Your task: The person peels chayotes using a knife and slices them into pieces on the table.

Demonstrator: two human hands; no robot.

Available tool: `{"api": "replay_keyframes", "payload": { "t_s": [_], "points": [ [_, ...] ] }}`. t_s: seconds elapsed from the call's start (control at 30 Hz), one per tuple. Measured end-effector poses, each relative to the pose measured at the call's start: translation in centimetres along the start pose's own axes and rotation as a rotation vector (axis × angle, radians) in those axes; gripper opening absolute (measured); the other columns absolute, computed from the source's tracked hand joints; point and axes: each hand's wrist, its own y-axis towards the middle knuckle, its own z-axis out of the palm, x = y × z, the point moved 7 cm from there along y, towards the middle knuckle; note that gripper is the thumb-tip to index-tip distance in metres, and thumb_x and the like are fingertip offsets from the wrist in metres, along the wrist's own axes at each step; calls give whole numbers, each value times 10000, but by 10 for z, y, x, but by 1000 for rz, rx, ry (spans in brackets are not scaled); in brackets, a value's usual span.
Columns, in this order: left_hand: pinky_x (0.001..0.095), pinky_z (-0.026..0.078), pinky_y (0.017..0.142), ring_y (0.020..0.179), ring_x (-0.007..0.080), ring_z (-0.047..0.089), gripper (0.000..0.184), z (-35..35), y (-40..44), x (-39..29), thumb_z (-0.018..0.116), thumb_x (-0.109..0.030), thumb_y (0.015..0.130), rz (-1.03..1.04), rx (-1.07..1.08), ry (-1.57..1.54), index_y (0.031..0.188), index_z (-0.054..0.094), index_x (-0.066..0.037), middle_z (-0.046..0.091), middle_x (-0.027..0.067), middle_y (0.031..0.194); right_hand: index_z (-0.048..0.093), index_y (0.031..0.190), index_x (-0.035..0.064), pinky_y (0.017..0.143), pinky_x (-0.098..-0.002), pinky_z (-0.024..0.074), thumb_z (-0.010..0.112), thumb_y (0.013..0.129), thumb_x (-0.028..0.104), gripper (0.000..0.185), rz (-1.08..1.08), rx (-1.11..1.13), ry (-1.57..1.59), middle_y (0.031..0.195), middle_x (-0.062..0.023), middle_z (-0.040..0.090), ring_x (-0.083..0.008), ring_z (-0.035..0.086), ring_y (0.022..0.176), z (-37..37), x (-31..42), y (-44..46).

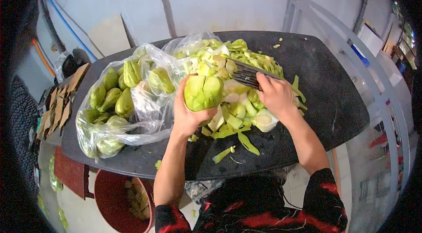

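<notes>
Below the near table edge, a red bucket [109,200] with pale scraps inside is positioned on the left, and dark sleeves [323,195] with red markings are worn on both arms. Over the near half of the black table [327,105], a green chayote [203,93] is gripped in the left hand [185,112], with the thumb and fingers wrapped around it. A dark-bladed knife [246,74] is held in the right hand [277,96]; its handle is covered by the curled fingers, and its blade is angled leftward. Around and beyond the hands, green peelings [261,62] are heaped. On the left, whole chayotes [125,102] are contained in a clear plastic bag [151,136]. Past the far edge, a pale wall [228,0] is seen.
</notes>
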Motion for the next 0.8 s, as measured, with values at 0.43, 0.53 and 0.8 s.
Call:
{"api": "replay_keyframes", "payload": {
  "t_s": [0.43,0.53,0.8],
  "points": [
    [335,459,961,1069,206,580,961,0,-1,0,843,-109,493,27,6,26,1332,388,2,570,103,1150,618,1061,50,501,-316,518,554,816,112,260,-148,-101,-189,699,-29,531,-169,626,615,-9,19,0],
    [334,462,959,1068,207,584,946,-6,0,3,847,-108,495,11,-7,43,1320,398,10,573,110,1158,616,1063,40,527,-335,527,592,783,103,288,-114,-56,-185,734,-49,571,-201,639,644,-12,16,0],
    [328,472,936,1033,198,597,857,-12,-2,-5,821,-75,524,-53,-116,1,1284,436,18,597,106,1117,594,1028,99,634,-471,536,643,812,132,224,235,88,148,798,-156,659,-375,657,741,-31,-13,8]
  ]
}}
